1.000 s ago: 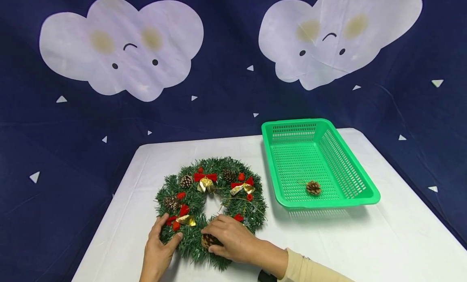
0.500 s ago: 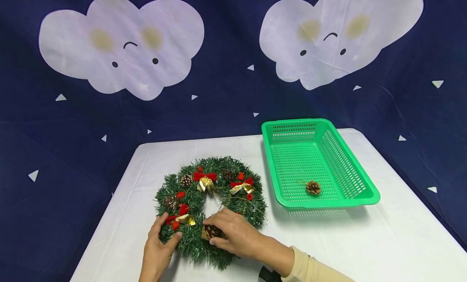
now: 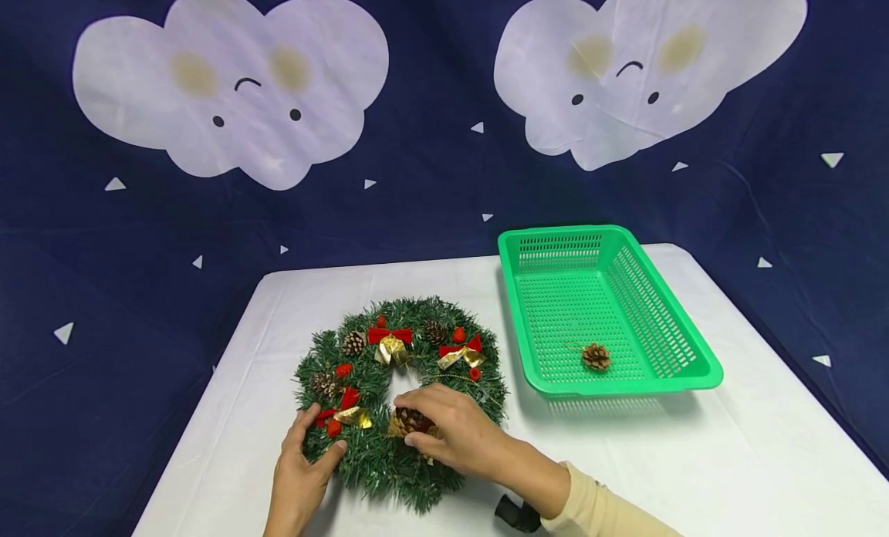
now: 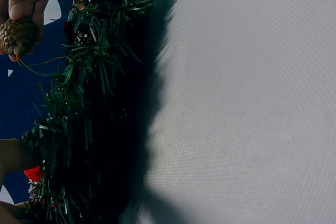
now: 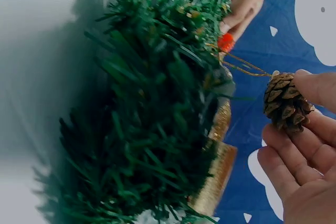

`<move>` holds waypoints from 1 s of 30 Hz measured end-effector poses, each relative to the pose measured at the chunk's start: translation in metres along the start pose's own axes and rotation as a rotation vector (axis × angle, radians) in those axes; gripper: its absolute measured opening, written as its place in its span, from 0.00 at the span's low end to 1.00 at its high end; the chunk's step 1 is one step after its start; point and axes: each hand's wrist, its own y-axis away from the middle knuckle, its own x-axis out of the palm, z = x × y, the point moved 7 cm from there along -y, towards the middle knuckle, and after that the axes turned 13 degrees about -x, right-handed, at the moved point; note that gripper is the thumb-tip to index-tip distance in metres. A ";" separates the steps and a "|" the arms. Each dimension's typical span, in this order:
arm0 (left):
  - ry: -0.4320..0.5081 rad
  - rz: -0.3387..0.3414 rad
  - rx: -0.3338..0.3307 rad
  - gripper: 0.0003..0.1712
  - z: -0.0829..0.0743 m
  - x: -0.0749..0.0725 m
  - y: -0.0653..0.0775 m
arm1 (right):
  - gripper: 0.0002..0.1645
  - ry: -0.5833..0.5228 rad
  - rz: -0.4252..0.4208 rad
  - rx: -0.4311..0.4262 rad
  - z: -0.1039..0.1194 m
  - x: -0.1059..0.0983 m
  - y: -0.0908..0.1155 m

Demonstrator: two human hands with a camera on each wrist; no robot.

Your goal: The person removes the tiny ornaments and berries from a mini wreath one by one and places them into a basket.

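Note:
A green tinsel wreath lies on the white table, dressed with red-and-gold bows, red berries and small pine cones. My left hand holds its near left edge between thumb and fingers, beside a bow. Above the near part of the ring, my right hand pinches a brown pine cone between thumb and fingertips. In the right wrist view the cone is raised off the greenery, and its gold string runs toward the wreath. The string's far end is lost among the tinsel.
A green plastic basket stands on the right of the table, with another pine cone inside. A black object sits by the right sleeve. Behind the table hangs a dark blue cloth with white clouds.
My right hand has moved slightly up and to the right with the pine cone, away from the wreath's near edge. The left hand and basket have stayed put.

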 end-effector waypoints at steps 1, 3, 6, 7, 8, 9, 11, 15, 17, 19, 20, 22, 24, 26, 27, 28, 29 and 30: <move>0.001 -0.001 0.002 0.45 0.000 0.000 0.000 | 0.27 -0.001 -0.001 0.005 0.000 -0.001 0.000; 0.001 -0.003 0.004 0.44 0.000 -0.001 0.000 | 0.27 -0.004 -0.002 0.012 -0.001 -0.004 -0.001; -0.004 -0.004 0.001 0.45 0.001 0.000 0.000 | 0.27 -0.003 -0.007 0.013 -0.001 -0.006 -0.002; -0.005 -0.005 0.000 0.45 0.001 0.000 0.000 | 0.27 -0.003 -0.010 0.012 -0.001 -0.007 -0.002; -0.007 -0.004 -0.002 0.45 0.001 0.000 0.000 | 0.28 -0.005 -0.015 0.013 -0.001 -0.008 -0.002; -0.008 -0.004 -0.002 0.45 0.001 0.000 -0.001 | 0.28 -0.008 -0.021 0.014 -0.001 -0.009 -0.002; -0.008 -0.005 -0.003 0.45 0.001 0.000 -0.001 | 0.28 -0.018 -0.037 0.023 -0.002 -0.011 -0.002; -0.008 -0.006 -0.006 0.45 0.001 0.000 -0.001 | 0.28 -0.032 -0.074 0.054 -0.007 -0.018 -0.001; -0.007 -0.005 -0.008 0.45 0.001 0.000 0.000 | 0.28 -0.035 -0.088 0.078 -0.010 -0.023 0.000; -0.005 -0.005 -0.008 0.45 0.001 0.000 0.000 | 0.28 -0.028 -0.102 0.103 -0.014 -0.028 0.000; -0.002 -0.005 -0.006 0.45 0.001 0.000 0.000 | 0.28 -0.026 -0.111 0.116 -0.016 -0.031 0.001; 0.003 -0.004 -0.003 0.45 0.001 0.000 0.000 | 0.29 -0.029 -0.125 0.145 -0.020 -0.038 0.001; 0.004 -0.006 -0.003 0.45 0.001 0.000 0.000 | 0.28 -0.028 -0.140 0.165 -0.024 -0.044 0.003; 0.004 -0.006 -0.004 0.45 0.001 0.000 -0.001 | 0.28 -0.034 -0.153 0.182 -0.028 -0.049 0.004; 0.004 -0.006 -0.005 0.45 0.001 0.000 -0.001 | 0.28 -0.030 -0.157 0.187 -0.030 -0.052 0.005; 0.004 -0.007 -0.004 0.45 0.001 0.000 -0.001 | 0.28 -0.027 -0.160 0.196 -0.032 -0.054 0.006; 0.005 -0.009 -0.004 0.45 0.001 0.000 -0.001 | 0.29 -0.025 -0.165 0.203 -0.034 -0.057 0.007; 0.005 -0.009 -0.004 0.45 0.001 0.000 0.000 | 0.29 -0.022 -0.167 0.213 -0.036 -0.060 0.008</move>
